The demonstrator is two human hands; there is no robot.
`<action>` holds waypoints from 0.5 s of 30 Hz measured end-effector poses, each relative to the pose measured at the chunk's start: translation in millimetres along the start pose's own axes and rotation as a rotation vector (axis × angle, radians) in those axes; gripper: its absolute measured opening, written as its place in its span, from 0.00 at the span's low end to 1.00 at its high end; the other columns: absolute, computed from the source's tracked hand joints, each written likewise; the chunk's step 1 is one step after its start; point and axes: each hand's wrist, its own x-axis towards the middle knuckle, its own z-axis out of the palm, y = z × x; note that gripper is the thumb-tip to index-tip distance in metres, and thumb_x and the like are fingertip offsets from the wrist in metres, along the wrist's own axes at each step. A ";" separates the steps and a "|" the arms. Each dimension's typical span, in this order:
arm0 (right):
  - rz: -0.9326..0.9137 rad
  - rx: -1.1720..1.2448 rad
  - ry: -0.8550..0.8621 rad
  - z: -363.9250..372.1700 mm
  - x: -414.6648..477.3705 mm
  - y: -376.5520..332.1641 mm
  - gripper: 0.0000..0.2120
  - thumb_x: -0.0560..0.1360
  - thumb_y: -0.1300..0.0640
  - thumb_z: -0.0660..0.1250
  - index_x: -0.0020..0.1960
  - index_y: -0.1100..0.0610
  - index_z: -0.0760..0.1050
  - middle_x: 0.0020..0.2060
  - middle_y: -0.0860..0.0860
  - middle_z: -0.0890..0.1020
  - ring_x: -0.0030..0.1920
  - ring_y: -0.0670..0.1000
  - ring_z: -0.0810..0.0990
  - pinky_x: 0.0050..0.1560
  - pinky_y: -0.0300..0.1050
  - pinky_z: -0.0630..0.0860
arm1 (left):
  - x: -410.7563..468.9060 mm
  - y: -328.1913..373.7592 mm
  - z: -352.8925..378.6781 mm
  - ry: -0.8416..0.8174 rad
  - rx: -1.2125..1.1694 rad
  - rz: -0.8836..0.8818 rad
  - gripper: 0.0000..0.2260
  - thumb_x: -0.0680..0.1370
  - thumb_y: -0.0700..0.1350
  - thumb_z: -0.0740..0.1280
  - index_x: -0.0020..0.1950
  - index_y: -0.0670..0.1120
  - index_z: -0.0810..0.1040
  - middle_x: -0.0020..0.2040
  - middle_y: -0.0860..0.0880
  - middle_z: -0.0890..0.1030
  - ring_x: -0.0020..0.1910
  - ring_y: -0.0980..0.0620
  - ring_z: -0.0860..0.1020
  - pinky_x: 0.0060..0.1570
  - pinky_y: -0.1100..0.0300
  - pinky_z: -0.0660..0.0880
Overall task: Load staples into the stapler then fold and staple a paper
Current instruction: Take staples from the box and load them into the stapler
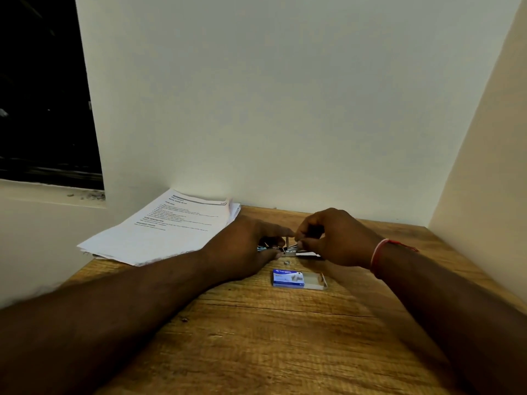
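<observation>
The stapler (288, 250), at the far middle of the table (256, 337), is gripped by the curled fingers of the left hand (248, 246), and a thin piece, prob. a staple strip (296, 246), is pinched over it by the right hand (336, 238): loading is judged in hand. Next the strip must be seated straight in the channel & the top closed. Most of the stapler is hidden by both hands, so the channel cannot be made out.

Wooden table (256, 337) against a pale wall (285, 109), dark window (42, 95) at the left
</observation>
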 end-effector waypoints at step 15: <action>0.025 0.011 -0.012 -6.4 -0.7 1.5 0.03 0.78 0.57 0.80 0.49 0.50 0.89 0.45 0.42 0.90 0.46 0.41 0.87 0.49 0.38 0.83 | 1.9 -0.6 2.1 0.008 0.039 0.025 0.23 0.82 0.48 0.78 0.77 0.61 0.83 0.67 0.57 0.89 0.62 0.61 0.86 0.65 0.64 0.82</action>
